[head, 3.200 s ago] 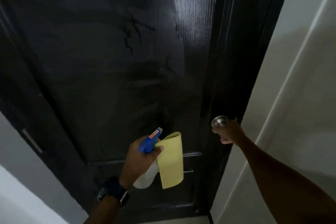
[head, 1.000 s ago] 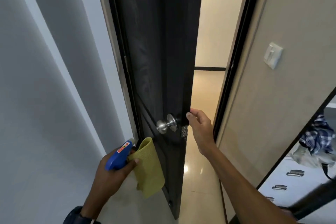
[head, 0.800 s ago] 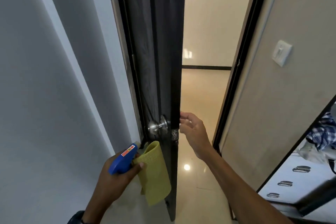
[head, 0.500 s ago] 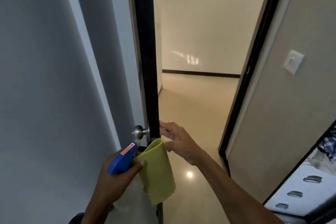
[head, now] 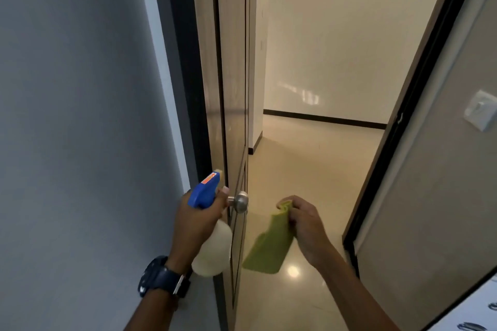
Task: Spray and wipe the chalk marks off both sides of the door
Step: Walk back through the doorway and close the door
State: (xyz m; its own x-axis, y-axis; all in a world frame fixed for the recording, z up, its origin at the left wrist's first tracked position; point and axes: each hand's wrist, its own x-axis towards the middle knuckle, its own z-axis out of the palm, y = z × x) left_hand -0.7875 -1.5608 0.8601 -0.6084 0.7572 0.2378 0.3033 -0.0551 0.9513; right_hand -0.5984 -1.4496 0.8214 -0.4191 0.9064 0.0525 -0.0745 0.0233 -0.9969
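Just left of the door knob (head: 240, 201), the left hand (head: 195, 220) has its fingers (head: 222, 192) curled round the neck of a spray bottle (head: 211, 234), whose blue trigger head rises above the hand and whose pale body hangs below it against the open door (head: 232, 75), seen nearly edge-on. Right of the knob and apart from the door, the right hand (head: 305, 224) pinches the top of a yellow-green cloth (head: 270, 246), which hangs down above the shiny floor (head: 309, 158).
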